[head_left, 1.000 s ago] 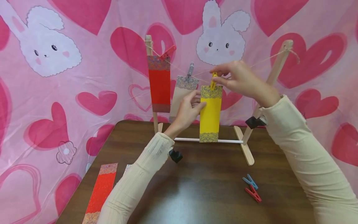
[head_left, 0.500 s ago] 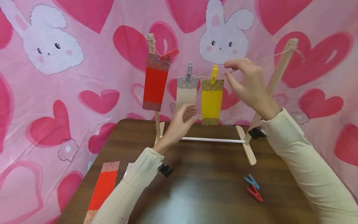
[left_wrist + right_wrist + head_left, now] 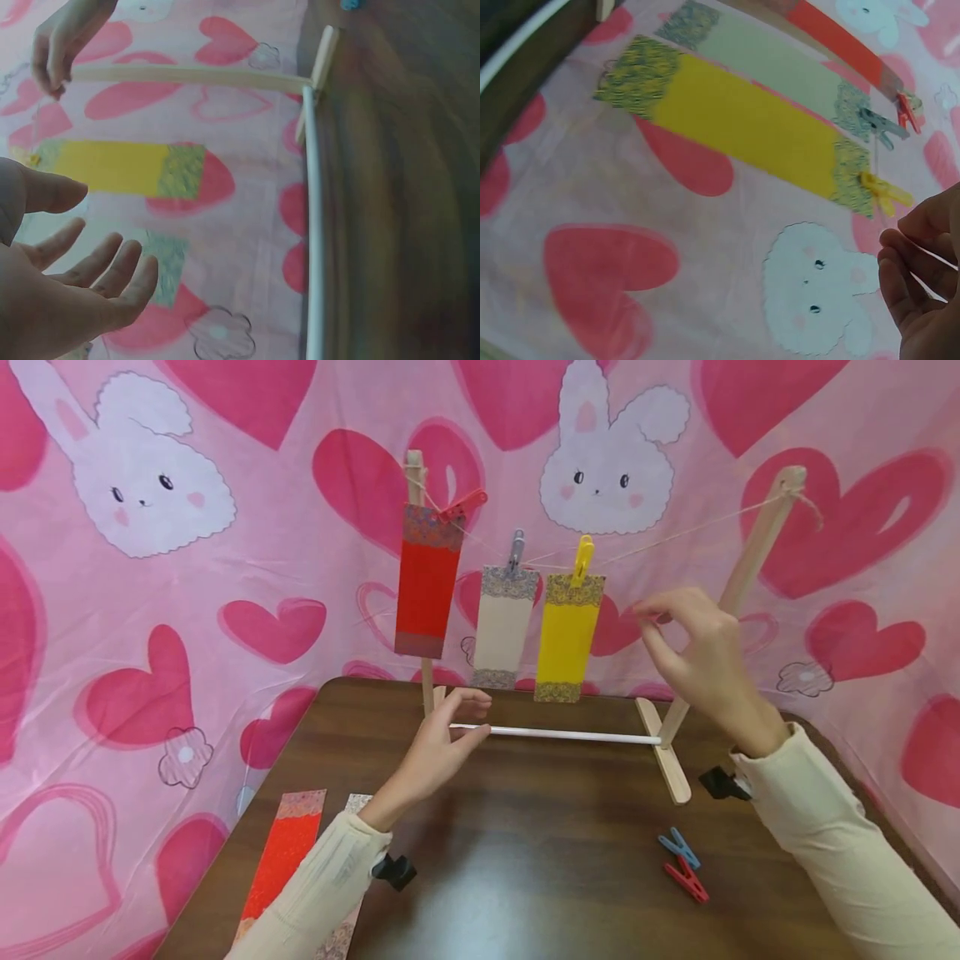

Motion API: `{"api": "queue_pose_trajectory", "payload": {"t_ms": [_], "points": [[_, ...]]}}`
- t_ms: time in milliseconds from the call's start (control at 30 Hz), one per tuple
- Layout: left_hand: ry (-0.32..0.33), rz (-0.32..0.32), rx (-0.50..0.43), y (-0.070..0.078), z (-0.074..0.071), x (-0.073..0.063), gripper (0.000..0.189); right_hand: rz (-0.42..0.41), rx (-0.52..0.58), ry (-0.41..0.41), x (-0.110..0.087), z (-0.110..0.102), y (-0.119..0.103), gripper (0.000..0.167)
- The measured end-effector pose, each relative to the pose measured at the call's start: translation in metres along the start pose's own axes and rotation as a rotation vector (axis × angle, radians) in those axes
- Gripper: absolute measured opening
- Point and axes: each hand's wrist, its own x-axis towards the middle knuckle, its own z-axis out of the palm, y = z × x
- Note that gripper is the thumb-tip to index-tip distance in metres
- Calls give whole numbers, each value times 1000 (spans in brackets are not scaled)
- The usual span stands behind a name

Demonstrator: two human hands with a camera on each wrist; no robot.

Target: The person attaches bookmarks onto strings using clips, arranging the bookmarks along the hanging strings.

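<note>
A yellow card (image 3: 567,635) with patterned lace-like ends hangs from a string, held by a yellow clothespin (image 3: 583,560). To its left hang a cream card (image 3: 502,631) under a grey clothespin (image 3: 516,550) and a red card (image 3: 427,585) under a red clothespin (image 3: 465,504). My right hand (image 3: 701,652) is in the air to the right of the yellow card, fingers loosely bent, holding nothing. Below the cream card, my left hand (image 3: 435,743) hovers with relaxed, parted fingers and grips nothing. In the left wrist view its fingers (image 3: 112,262) overlap the cream card.
The string runs between two wooden posts (image 3: 757,543), joined low down by a white rod (image 3: 570,734). A blue clothespin (image 3: 679,848) and a red one (image 3: 687,883) lie on the brown table (image 3: 540,860). Another red card (image 3: 288,843) and a pale patterned card (image 3: 341,939) lie at left, partly under my left sleeve.
My right hand has let go of the yellow clothespin and moved right and down. My left hand has released the yellow card and drawn back down-left. The yellow card now hangs freely.
</note>
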Motion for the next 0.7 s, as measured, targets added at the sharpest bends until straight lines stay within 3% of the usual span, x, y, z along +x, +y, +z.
{"api": "queue_pose_trajectory", "payload": {"t_ms": [333,500,700], "points": [[24,-81,70,-10,-23,-40,37,124,-12,-21,-53,-7,0,17],[35,-80,77,-14,-30,-52,38,167,-38,-55,-74,-12,-1,17],[59,-97,93,-16,-37,-64,38,176,-19,-21,-91,-12,-4,23]]}}
